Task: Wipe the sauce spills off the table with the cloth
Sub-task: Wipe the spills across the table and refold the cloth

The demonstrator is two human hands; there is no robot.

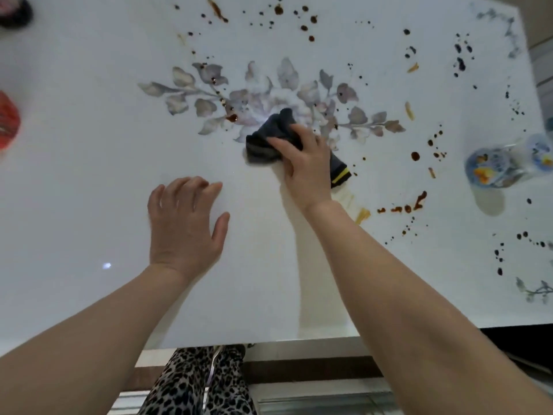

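A dark grey cloth (267, 139) with a yellow stripe lies bunched on the white table (89, 145), at the lower edge of a printed flower pattern. My right hand (302, 163) presses down on the cloth and grips it. My left hand (184, 223) rests flat on the table to the left, fingers spread, holding nothing. Brown sauce drops (278, 9) dot the far middle. More brown spills (414, 203) and dark spots (460, 62) lie to the right. A brown blob (232, 117) sits just left of the cloth.
A patterned glass cup (493, 167) stands at the right, among the spills. A red object (7, 121) sits at the left edge and a dark one (15, 10) at the far left corner. The table's near edge (269, 341) runs above leopard-print legs.
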